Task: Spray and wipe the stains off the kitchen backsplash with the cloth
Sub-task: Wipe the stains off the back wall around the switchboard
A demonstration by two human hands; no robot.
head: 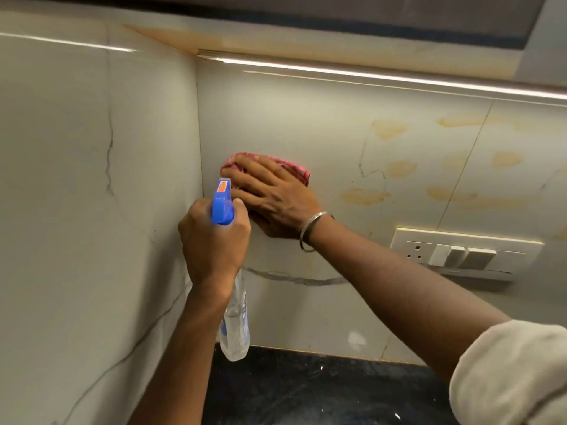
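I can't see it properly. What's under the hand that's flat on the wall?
A pink cloth, pressed to the backsplash by the right hand. What lies beneath the cloth is covered, so any stains there can't be seen.

One head-worn view, close in; it faces forward into the backsplash [306,118] corner; the desk [306,391] edges the bottom.

Cloth [299,173]: pink-red, bunched, pressed against the backsplash [306,118] just right of the corner.
Spray bottle [236,326]: clear body, blue trigger head, upright, near side of the cloth.
Stains [365,196]: yellow-orange blotches scattered right of the cloth.
Backsplash: glossy pale tiles, grey veins.
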